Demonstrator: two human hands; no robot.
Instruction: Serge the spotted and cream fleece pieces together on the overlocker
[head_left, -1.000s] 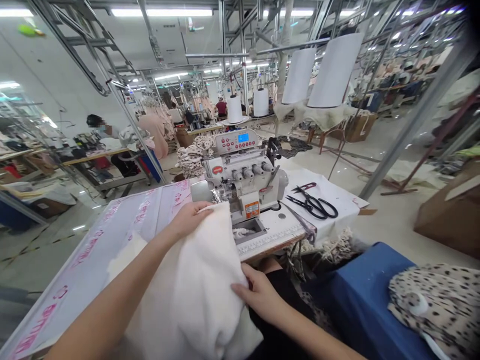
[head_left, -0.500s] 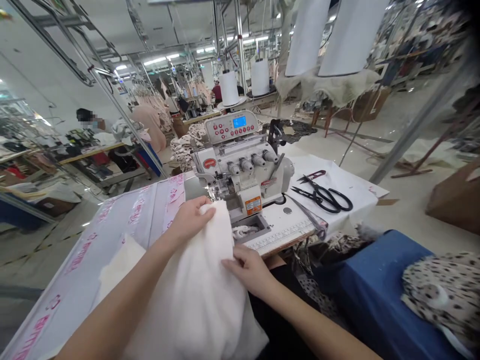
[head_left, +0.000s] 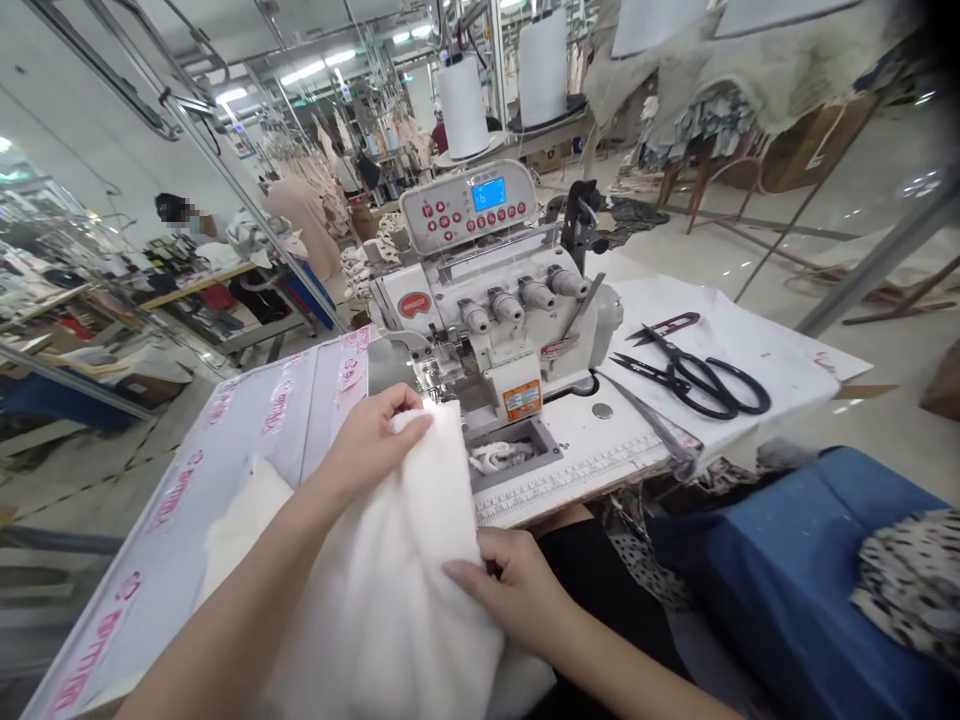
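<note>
A piece of white fabric [head_left: 405, 560] hangs between my hands and drapes over the table's front edge. My left hand [head_left: 379, 435] pinches its upper edge between thumb and fingers, just in front of the needle area of a white overlock sewing machine [head_left: 487, 310]. Lower down on the right edge, my right hand [head_left: 517, 585] grips the same fabric with thumb and fingers. Whether the fabric's top edge lies under the presser foot cannot be made out. Another cream fabric piece [head_left: 251, 505] lies to the left, partly behind my left forearm.
Black scissors [head_left: 705, 375] and thread snips [head_left: 652, 368] lie right of the machine. White thread cones [head_left: 463, 108] stand behind it. A blue cloth-covered surface [head_left: 795, 540] with spotted fabric [head_left: 915, 580] is at the right. One co-worker [head_left: 184, 220] sits at the far left.
The view has tilted down and come closer to the machine. Both hands keep their hold on the white fabric; my right hand sits slightly lower in the picture.
</note>
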